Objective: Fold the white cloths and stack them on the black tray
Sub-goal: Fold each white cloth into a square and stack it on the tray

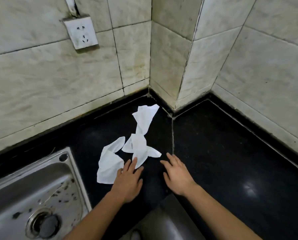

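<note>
Head view, looking down on a black counter (214, 153) in a tiled corner. Three crumpled white cloths strung from the back corner toward the front edge: far cloth (145, 118), middle cloth (137, 148), left cloth (109, 163). Left hand (129, 181) flat, fingers straight and slightly spread, fingertips touching the middle cloth's near tip. Right hand (176, 177) just beside, over bare counter, fingers spread, holding nothing. At the left edge, a steel sink (74, 172) with a drain plug (48, 224) and dark specks in its basin.
</note>
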Demonstrator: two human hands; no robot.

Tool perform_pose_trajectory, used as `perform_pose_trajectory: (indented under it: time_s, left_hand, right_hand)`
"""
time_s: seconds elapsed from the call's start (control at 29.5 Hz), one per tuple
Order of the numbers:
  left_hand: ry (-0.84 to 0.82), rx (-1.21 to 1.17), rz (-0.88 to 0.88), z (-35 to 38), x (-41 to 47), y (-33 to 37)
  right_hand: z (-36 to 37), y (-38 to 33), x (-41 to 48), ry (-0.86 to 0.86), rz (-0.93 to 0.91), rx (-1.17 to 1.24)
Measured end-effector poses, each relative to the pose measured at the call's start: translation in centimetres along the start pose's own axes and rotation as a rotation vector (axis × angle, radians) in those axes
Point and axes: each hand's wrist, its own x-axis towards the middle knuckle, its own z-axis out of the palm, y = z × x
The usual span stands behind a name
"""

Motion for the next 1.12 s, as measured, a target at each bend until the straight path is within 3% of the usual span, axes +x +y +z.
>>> perform_pose_trajectory:
  time_s: [0.17, 0.3, 0.47, 0.58, 0.78, 0.95, 1.12]
  left_hand:
    - [-0.127, -0.025, 0.112, 3.2, 6.7, -4.5]
    - [-0.047, 0.031, 0.135, 5.9, 8.5, -6.5]
    - [0.160, -0.084, 0.109, 6.4, 8.5, -7.4]
    - [0.276, -0.140, 0.136, 3.9, 9.5, -7.0]
    - [0.473, -0.196, 0.283, -3.4, 13.3, 1.6]
    - [0.491, -0.290, 0.331, -6.3, 13.2, 11.1]
    - [0.473, -0.305, 0.554, -6.5, 12.4, 19.7]
  right_hand:
    - [2.6, -0.6, 8.2, -0.121, 0.101, -0.013]
    - [4.8, -0.3, 10.2, -0.215, 0.098, -0.027]
    - [4.9, 0.7, 9.3, 0.072, 0.045, 0.140]
    - [2.0, 0.9, 7.8, 0.082, 0.122, 0.276]
    - [-4.5, 7.6, 1.4, 0.281, 0.286, 0.367]
    - [-8.3, 14.0, -5.4, 0.365, 0.373, 0.465]
    - [-9.7, 20.3, -13.5, 0.451, 0.469, 0.518]
